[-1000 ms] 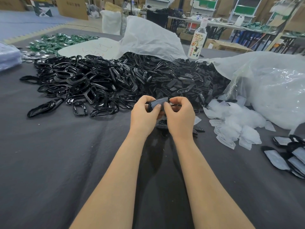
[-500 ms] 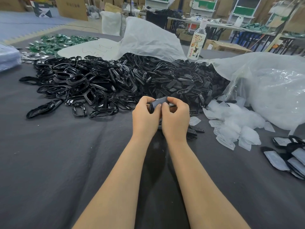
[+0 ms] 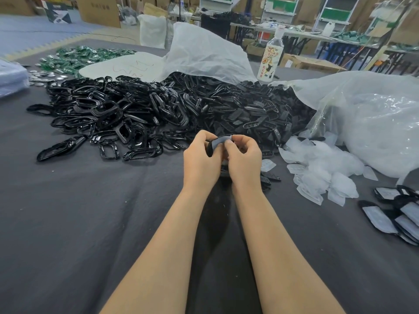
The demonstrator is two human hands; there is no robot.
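I see my left hand (image 3: 200,160) and right hand (image 3: 243,158) both curled round a small black part (image 3: 215,143) (its lower half hidden behind my fingers), held above the grey cloth (image 3: 90,223) just before the black pile (image 3: 158,114).

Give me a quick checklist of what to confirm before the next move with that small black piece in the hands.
1. The left hand grips the black plastic part firmly: ok.
2. The right hand pinches the edge of the pale film on the part: ok.
3. Film corner lifted off the part: cannot tell, the fingers hide it.
4. Part held above the dark cloth, apart from the heap of black frames: ok.
5. The pile of white film scraps lies close on the right for the discard: ok.
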